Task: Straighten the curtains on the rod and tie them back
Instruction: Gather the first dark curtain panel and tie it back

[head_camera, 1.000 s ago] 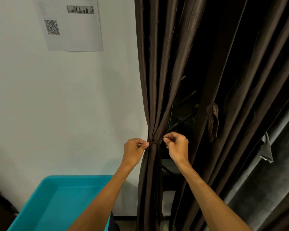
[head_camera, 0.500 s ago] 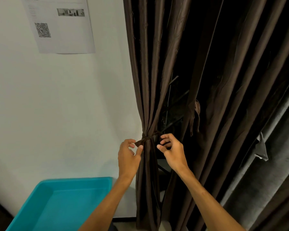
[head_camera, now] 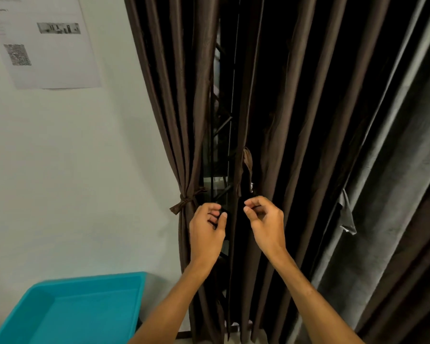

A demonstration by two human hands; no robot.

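The left dark brown curtain (head_camera: 176, 100) is gathered at waist height by a knotted brown tie-back (head_camera: 184, 202). To its right hangs a second brown curtain (head_camera: 296, 120), loose, with a small tie-back strap (head_camera: 247, 162) dangling on its left edge. My left hand (head_camera: 207, 232) is just right of the knot, fingers loosely curled, holding nothing. My right hand (head_camera: 266, 219) hovers in front of the second curtain's left edge, below the dangling strap, fingers loosely curled and empty.
A turquoise plastic bin (head_camera: 72, 311) stands at the lower left against the white wall. A printed sheet (head_camera: 42, 40) with a QR code hangs on that wall. A grey curtain (head_camera: 395, 194) hangs at the far right. Between the brown curtains a dark metal frame (head_camera: 224, 120) shows.
Both hands have let go of the tie-back knot on the left curtain and shifted right, toward the second curtain. The view has turned right and slightly up.
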